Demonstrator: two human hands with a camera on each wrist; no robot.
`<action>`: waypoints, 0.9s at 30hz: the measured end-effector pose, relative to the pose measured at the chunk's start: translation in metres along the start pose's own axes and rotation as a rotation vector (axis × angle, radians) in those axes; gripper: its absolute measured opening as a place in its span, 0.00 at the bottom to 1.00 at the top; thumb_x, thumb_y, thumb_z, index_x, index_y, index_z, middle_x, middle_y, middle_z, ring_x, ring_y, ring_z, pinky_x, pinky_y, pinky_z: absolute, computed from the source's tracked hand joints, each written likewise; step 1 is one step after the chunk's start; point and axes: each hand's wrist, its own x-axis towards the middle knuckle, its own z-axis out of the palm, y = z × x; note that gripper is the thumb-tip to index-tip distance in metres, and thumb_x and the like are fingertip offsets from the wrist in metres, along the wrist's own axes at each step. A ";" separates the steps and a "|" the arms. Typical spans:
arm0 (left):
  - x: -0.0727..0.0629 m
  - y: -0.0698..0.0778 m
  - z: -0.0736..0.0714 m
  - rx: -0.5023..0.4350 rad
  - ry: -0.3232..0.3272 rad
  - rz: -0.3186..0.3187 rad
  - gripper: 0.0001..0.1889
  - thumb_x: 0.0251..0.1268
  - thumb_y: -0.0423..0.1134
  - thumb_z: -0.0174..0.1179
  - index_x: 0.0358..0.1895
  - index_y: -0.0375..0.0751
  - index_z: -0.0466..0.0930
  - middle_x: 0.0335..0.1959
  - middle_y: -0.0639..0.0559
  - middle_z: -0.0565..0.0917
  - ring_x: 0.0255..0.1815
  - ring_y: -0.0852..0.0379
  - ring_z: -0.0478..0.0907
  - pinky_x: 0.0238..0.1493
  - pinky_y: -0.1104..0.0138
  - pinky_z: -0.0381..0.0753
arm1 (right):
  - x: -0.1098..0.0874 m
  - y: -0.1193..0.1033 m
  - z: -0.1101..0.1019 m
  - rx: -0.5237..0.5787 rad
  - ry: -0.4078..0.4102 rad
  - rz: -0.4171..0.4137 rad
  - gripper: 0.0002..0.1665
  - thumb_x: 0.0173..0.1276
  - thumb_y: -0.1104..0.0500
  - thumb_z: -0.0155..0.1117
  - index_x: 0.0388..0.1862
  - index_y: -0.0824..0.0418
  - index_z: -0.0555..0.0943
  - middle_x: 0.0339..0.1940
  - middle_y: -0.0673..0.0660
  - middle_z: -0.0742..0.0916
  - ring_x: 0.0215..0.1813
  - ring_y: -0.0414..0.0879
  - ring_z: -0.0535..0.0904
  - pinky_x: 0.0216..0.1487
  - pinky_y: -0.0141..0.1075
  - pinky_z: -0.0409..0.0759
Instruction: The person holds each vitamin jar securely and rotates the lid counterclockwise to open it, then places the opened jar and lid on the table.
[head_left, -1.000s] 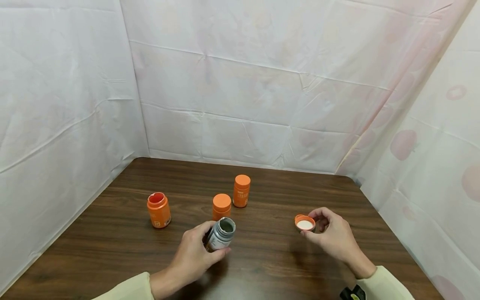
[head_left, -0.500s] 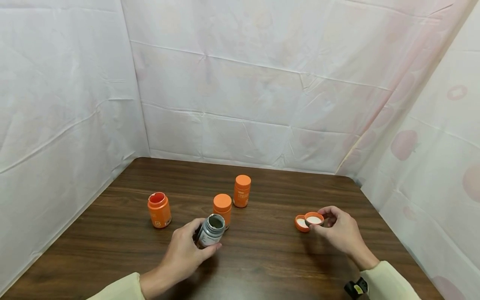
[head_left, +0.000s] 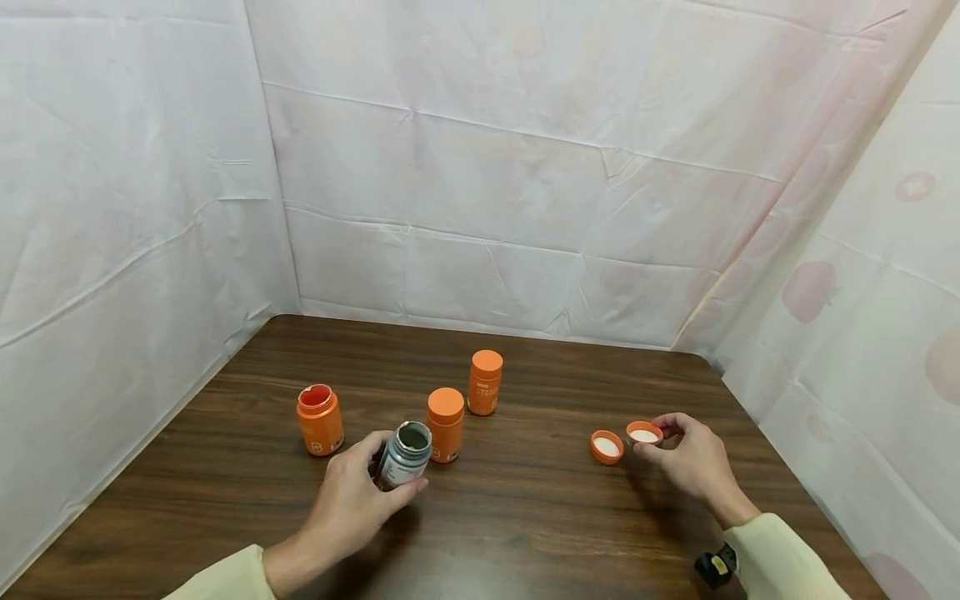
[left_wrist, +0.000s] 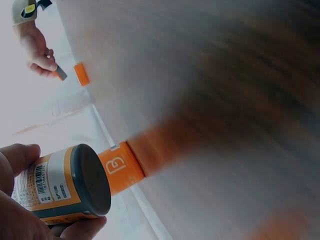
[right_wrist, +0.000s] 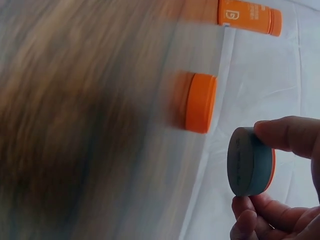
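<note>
My left hand [head_left: 351, 498] grips a dark grey bottle [head_left: 405, 457] with a white and orange label. Its open mouth tips up toward the head camera, and the left wrist view shows its dark base [left_wrist: 95, 180] raised above the table. Between thumb and fingers of my right hand [head_left: 693, 457] is a grey cap [right_wrist: 245, 162] with an orange inner rim, its white lining facing up. Left of that hand an orange cap [head_left: 606, 447] lies lining up on the table. Just behind the grey bottle stands a capped orange bottle [head_left: 446, 425].
An uncapped orange bottle [head_left: 320, 421] stands at the left. Farther back is a slimmer capped orange bottle [head_left: 484, 383]. The dark wooden table [head_left: 525, 533] is bounded by white curtains [head_left: 480, 167] at the back and sides.
My left hand has carried the grey bottle leftward, away from the capped orange bottle's front. The right hand has moved right with the grey cap, uncovering the orange cap on the table.
</note>
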 end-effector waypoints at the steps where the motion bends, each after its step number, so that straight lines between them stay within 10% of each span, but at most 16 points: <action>1: 0.000 -0.001 -0.001 0.003 0.003 -0.003 0.29 0.40 0.37 0.86 0.50 0.45 0.83 0.40 0.59 0.87 0.41 0.62 0.82 0.44 0.62 0.83 | 0.001 0.001 0.000 -0.007 -0.003 0.001 0.35 0.62 0.45 0.78 0.58 0.66 0.78 0.44 0.58 0.85 0.39 0.48 0.79 0.35 0.39 0.76; 27: 0.002 -0.019 -0.011 0.053 0.038 -0.060 0.29 0.42 0.38 0.85 0.50 0.39 0.81 0.39 0.52 0.88 0.40 0.58 0.84 0.44 0.58 0.83 | 0.012 0.020 0.008 -0.101 -0.107 0.094 0.30 0.61 0.51 0.79 0.52 0.70 0.78 0.39 0.59 0.84 0.36 0.49 0.78 0.37 0.43 0.77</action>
